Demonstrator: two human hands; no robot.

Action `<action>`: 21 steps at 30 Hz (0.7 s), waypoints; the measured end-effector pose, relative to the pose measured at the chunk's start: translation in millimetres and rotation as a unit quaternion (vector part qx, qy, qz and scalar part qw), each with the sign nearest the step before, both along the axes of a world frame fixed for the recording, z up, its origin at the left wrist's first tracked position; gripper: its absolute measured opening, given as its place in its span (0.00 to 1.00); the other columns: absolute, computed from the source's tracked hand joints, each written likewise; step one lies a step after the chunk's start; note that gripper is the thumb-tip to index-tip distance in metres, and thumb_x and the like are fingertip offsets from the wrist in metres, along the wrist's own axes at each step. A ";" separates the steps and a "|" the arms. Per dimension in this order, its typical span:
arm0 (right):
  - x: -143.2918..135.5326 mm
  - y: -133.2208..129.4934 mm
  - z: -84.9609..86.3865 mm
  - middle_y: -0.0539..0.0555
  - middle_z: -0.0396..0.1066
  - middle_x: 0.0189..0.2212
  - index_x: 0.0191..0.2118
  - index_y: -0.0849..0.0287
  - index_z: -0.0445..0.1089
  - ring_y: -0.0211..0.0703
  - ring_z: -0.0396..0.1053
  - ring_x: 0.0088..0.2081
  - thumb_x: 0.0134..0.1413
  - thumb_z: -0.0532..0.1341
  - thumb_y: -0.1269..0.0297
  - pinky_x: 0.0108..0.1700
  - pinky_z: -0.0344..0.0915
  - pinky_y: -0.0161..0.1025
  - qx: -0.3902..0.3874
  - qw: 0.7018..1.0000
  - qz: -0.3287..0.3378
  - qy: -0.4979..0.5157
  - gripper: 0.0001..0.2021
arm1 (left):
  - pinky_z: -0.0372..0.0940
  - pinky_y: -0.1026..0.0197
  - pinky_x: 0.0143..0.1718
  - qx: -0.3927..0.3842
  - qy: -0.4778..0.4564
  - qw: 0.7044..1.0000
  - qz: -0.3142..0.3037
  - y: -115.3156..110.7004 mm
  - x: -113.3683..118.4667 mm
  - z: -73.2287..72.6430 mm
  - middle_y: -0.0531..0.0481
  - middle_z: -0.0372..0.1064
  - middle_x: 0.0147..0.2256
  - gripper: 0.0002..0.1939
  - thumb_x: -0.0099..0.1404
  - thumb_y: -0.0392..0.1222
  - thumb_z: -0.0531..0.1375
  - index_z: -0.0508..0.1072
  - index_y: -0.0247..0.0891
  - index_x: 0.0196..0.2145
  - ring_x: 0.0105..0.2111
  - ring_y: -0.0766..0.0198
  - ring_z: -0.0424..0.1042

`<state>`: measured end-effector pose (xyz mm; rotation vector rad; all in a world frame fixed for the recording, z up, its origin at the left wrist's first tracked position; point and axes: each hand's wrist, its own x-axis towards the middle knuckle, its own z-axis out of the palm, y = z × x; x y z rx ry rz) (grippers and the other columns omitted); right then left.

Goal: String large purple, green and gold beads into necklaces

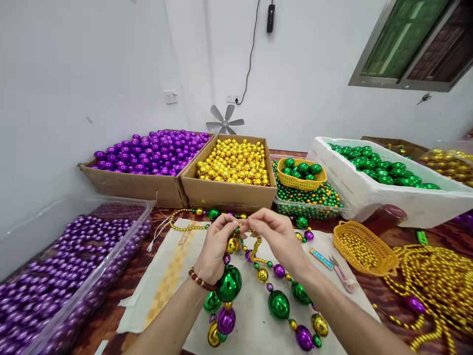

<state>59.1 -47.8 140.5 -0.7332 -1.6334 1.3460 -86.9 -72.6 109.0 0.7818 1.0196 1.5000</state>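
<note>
Necklace [273, 291] of green, purple and gold balls lies across the white cloth [254, 325] in front of you, its two ends lifted between your hands. Your left hand [216, 246] is pinched shut on the strand end just above a gold ball, and your right hand [275, 234] pinches the thin thread end meeting it; the fingertips nearly touch. You look to be at the joining step, tying or threading the ends together, so the next move calls for a steady pinch on both ends and a fine pull of the thread without letting beads slide off.

Counting outward: one pair of pink scissors [343, 278] and one small yellow basket [364, 249] to your right, one clear bin of purple balls [55, 276] to your left. Farther back sit two cardboard boxes, purple balls [148, 153] and gold balls [232, 162], one yellow basket of green balls [301, 172], and one white foam box [369, 192] of green ones. One small fan [224, 120] stands at the wall.
</note>
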 end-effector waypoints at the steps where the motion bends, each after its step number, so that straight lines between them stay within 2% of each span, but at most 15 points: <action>1: 2.4 -9.2 -4.8 0.53 0.77 0.36 0.34 0.52 0.74 0.47 0.73 0.40 0.60 0.58 0.62 0.46 0.68 0.46 0.037 0.999 -0.025 -0.021 0.08 | 0.62 0.68 0.23 0.002 -0.002 1.000 0.009 0.0 -1.0 0.0 0.55 0.69 0.26 0.10 0.54 0.42 0.66 0.69 0.38 0.28 0.23 0.69 0.68; 2: 5.0 -17.7 -10.7 0.53 0.76 0.38 0.35 0.51 0.75 0.49 0.72 0.43 0.60 0.58 0.62 0.49 0.66 0.48 0.070 0.996 -0.044 -0.045 0.08 | 0.63 0.68 0.24 0.005 -0.003 1.000 0.013 0.1 -1.9 0.4 0.55 0.69 0.26 0.09 0.54 0.42 0.66 0.69 0.38 0.28 0.24 0.69 0.68; 4: 9.9 -30.9 -24.8 0.52 0.76 0.40 0.37 0.48 0.76 0.51 0.71 0.46 0.61 0.57 0.61 0.51 0.65 0.50 0.091 0.991 -0.061 -0.072 0.09 | 0.63 0.68 0.24 0.003 -0.008 1.000 0.004 0.1 -2.8 1.7 0.55 0.68 0.26 0.09 0.54 0.42 0.66 0.69 0.38 0.29 0.24 0.68 0.68; 7: 15.4 -39.3 -46.4 0.51 0.76 0.38 0.38 0.46 0.74 0.49 0.73 0.39 0.63 0.55 0.60 0.44 0.70 0.48 0.042 0.995 -0.065 -0.057 0.10 | 0.62 0.67 0.22 -0.010 -0.020 0.999 -0.027 -0.2 -2.2 4.8 0.54 0.66 0.26 0.09 0.56 0.44 0.65 0.69 0.38 0.30 0.25 0.66 0.69; 9: 18.2 -38.9 -57.8 0.52 0.76 0.40 0.39 0.47 0.73 0.48 0.73 0.37 0.64 0.53 0.62 0.42 0.71 0.47 0.038 0.995 -0.080 -0.050 0.10 | 0.63 0.67 0.22 -0.016 -0.025 0.998 -0.048 -1.1 -1.5 7.0 0.54 0.66 0.27 0.08 0.57 0.43 0.64 0.69 0.38 0.30 0.25 0.67 0.69; 15: 27.3 -33.2 -75.9 0.54 0.73 0.50 0.44 0.50 0.71 0.48 0.69 0.53 0.63 0.53 0.71 0.54 0.66 0.48 0.220 0.963 -0.083 -0.133 0.12 | 0.62 0.68 0.20 -0.058 -0.003 0.990 -0.130 -6.4 -7.3 7.7 0.53 0.67 0.29 0.06 0.59 0.39 0.64 0.70 0.37 0.31 0.21 0.71 0.66; 21: 28.3 -36.4 -83.8 0.52 0.67 0.57 0.47 0.49 0.70 0.49 0.70 0.52 0.62 0.52 0.73 0.50 0.68 0.47 0.289 0.914 -0.101 -0.267 0.15 | 0.62 0.68 0.19 -0.096 -0.009 0.982 -0.164 -7.8 -17.0 1.5 0.53 0.68 0.31 0.06 0.60 0.40 0.64 0.72 0.37 0.34 0.20 0.72 0.67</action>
